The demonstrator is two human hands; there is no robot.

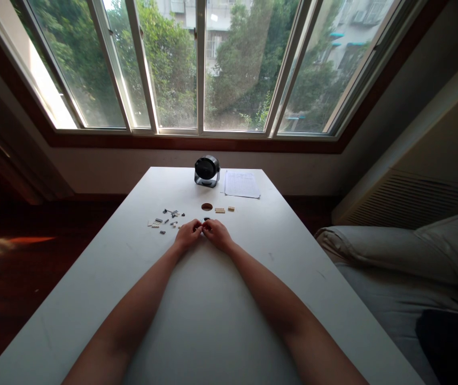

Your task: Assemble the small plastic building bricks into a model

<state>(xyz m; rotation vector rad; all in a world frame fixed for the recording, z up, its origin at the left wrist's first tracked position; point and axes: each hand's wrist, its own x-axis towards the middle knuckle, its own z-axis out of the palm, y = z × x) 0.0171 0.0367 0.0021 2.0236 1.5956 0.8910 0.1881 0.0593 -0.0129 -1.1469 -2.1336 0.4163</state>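
Now both hands meet at the middle of the white table [253, 299], fingertips pressed together over something tiny. The left hand [187, 235] and right hand [217, 233] are curled in, thumbs and forefingers pinched toward each other at the seam between them, and a small piece [202, 228] seems to sit right there in the pinch, dark with a hint of red; it is too small to say which hand really has it, or what shape it is. Both hands are closed down to a fine pinch, not fists, with the other fingers tucked loosely. So the held bit lies dead centre, equally near to each hand, with no long axis that can be made out. Just beyond the left hand, up and to the left, lies a scatter of loose parts [165, 218], dark and pale bits spread across the tabletop, apart from one another; the left hand is clearly the nearer one to that spread. Ahead of the right hand sit two tan bricks [224, 209] and a brown disc [207, 206], near but not touching the fingers. Farther back stand a small black fan [207, 170] and a printed sheet [242, 184] beside it, well clear of the hands, under the window [196, 64].
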